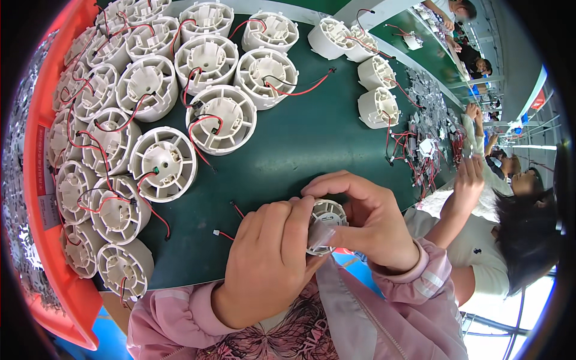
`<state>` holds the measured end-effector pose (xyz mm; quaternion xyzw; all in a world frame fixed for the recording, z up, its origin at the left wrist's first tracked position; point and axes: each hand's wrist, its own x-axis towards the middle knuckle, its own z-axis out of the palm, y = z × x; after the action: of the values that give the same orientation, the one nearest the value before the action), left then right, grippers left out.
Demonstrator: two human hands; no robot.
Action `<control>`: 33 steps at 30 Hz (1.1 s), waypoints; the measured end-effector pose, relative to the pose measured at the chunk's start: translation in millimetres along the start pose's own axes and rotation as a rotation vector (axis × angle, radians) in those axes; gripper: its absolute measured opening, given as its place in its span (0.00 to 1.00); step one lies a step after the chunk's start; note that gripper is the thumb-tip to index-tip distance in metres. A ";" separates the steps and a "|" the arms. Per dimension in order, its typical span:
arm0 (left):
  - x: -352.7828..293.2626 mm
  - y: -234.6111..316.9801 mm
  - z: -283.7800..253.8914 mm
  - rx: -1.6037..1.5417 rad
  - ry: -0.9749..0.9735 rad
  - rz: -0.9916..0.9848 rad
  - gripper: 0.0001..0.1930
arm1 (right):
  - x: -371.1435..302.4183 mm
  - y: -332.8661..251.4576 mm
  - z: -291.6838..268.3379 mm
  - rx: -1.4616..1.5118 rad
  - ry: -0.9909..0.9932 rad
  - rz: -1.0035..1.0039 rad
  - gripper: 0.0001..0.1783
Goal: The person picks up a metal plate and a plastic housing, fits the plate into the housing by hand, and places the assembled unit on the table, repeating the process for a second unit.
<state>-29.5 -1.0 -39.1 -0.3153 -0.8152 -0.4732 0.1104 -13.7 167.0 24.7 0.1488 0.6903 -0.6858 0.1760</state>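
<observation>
My left hand [264, 258] and my right hand [375, 222] are both closed around a small white round plastic housing [329, 210] just above the near edge of the table. The right thumb presses at a blurred, translucent piece [321, 235] on the face of the housing. Its rim is slotted, and much of its side is hidden by my fingers. A red wire with a small white connector [223, 234] sticks out to the left of my left hand.
Many larger white round housings [222, 120] with red and black wires fill the green table's [282, 156] left side. A red bin [78, 294] borders them. Several smaller housings [378, 108] stand at the back right, beside piled wired parts [426, 147]. A co-worker's hand [468, 180] is right.
</observation>
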 end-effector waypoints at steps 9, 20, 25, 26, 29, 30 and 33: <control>-4.9 -2.9 -1.0 -0.150 0.004 -0.045 0.32 | 4.0 -4.7 -0.1 0.039 -0.054 0.116 0.24; -3.2 0.4 -8.5 -0.187 0.004 -0.109 0.33 | 9.8 4.7 -2.3 -0.007 -0.100 0.003 0.22; 9.2 -10.0 -32.2 -0.370 -0.205 -0.267 0.22 | 4.8 -2.1 2.2 -0.074 -0.112 0.080 0.28; 7.8 -8.8 -36.5 -0.421 -0.251 -0.319 0.18 | -0.6 6.7 5.5 -0.145 -0.124 -0.088 0.30; 5.1 -2.2 -44.6 -0.374 -0.213 -0.241 0.11 | -14.6 10.2 11.4 -0.280 -0.107 -0.282 0.34; 4.3 0.6 -47.3 -0.358 -0.199 -0.200 0.07 | -19.8 7.9 12.9 -0.349 -0.071 -0.300 0.36; 7.1 10.7 -65.2 -0.530 -0.305 -0.295 0.03 | -27.6 1.9 8.3 -0.410 -0.091 -0.358 0.38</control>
<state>-36.2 -49.2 6.2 -0.2788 -0.7077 -0.6269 -0.1683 12.1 159.7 35.3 -0.0455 0.8213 -0.5581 0.1093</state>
